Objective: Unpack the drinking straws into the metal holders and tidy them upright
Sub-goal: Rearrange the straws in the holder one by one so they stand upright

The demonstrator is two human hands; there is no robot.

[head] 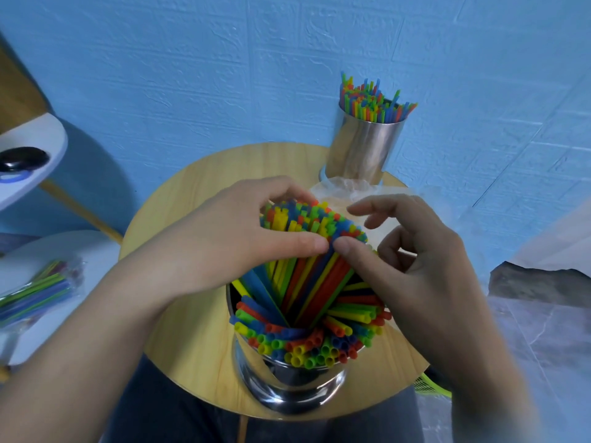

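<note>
Closest to the lens stands the near metal holder, a shiny steel cup at the front edge of the round wooden desk. Its rim is ringed with loose straws in red, yellow, green and blue; they lean outward in a fan with their open ends toward the camera.

From the middle of that fan rises a tight bundle of straws, tilted away toward the wall, lower ends down inside the holder. The left grip, a bare hand, is clamped round the bundle near its top, with fingers curled over the far side and the thumb across the front. The right grip is not closed on anything. Its thumb presses the bundle's side just beside the left thumb, while its fingers hang loosely bent, apart from the straws, the forefinger reaching out over a crumpled clear wrapper.

That wrapper lies on the desk between the two holders. Behind it, at the desk's far edge against the blue wall, stands the far metal holder, filled with upright straws whose tips splay a little.

To the left, on a white round surface, lies a packet of straws, sealed in clear plastic.
</note>
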